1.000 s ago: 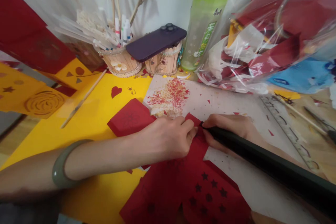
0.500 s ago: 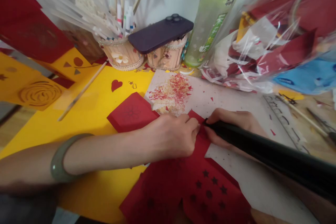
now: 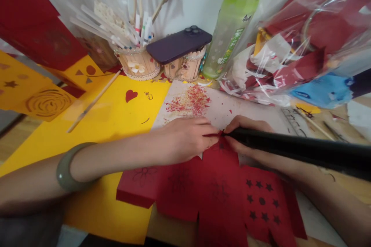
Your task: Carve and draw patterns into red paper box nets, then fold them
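My left hand (image 3: pixel 187 139), fingers nearly closed, pinches the far edge of the red card (image 3: pixel 223 179), near centre. My right hand (image 3: pixel 249 122) curls at a black object (image 3: pixel 290 147), its hold unclear. Uneven pulling could tear the edge.

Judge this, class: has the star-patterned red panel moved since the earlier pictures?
Yes: the star-patterned red panel has shifted right, farther from the red heart on the yellow sheet.
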Available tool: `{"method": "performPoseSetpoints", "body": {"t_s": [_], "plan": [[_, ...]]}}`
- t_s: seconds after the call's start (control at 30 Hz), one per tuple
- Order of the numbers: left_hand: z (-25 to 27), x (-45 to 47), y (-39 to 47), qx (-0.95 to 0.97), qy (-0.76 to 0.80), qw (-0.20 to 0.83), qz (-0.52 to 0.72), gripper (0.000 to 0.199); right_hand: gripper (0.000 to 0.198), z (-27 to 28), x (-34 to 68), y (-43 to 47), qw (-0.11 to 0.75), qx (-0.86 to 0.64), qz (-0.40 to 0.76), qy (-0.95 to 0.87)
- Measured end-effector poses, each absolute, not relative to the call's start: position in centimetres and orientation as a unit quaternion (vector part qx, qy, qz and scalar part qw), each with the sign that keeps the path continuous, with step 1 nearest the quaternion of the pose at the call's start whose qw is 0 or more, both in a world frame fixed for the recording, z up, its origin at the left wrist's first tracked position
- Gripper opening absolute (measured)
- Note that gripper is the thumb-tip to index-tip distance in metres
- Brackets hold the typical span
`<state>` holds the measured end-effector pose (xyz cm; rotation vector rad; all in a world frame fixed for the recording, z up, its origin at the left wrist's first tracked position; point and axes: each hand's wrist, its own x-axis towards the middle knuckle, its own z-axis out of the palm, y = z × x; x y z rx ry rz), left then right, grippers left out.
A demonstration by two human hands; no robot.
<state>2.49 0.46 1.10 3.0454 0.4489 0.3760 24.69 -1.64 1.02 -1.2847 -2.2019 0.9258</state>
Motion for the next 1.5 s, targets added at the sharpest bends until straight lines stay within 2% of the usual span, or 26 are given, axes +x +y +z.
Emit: {"method": "performPoseSetpoints", "body": {"t_s": [0.07, 0.2, 0.47, 0.6, 1.0, 1.5], "plan": [[0.2, 2.3, 0.7, 0.984, 0.124, -0.024, 0.129, 0.025, 0.002, 0.8, 24.4, -1.9, 0.221, -0.461, 0.285, -0.811], [-0.3, 2.2, 0.5, 0.984, 0.135, -0.052, 0.103, 0.029, 0.009, 0.6, 24.0, -2.1, 0.230, -0.403, 0.230, -0.856], [-0.1, 2.6, -0.2, 0.977, 0.156, -0.090, 0.114, 0.028, 0.013, 0.5, 23.6, -2.2, 0.240, -0.383, 0.204, -0.868], [-0.1, 2.7, -0.5, 0.973, 0.171, -0.111, 0.104, 0.028, 0.015, 0.3, 24.0, -2.2, 0.209, -0.373, 0.213, -0.879], [0.0, 2.8, -0.7, 0.969, 0.183, -0.116, 0.122, 0.028, 0.020, 0.7, 24.5, -2.2, 0.166, -0.354, 0.240, -0.888], [0.4, 2.9, -0.8, 0.971, 0.193, -0.099, 0.096, 0.030, 0.019, 0.7, 24.1, -2.4, 0.228, -0.339, 0.184, -0.894]]}}
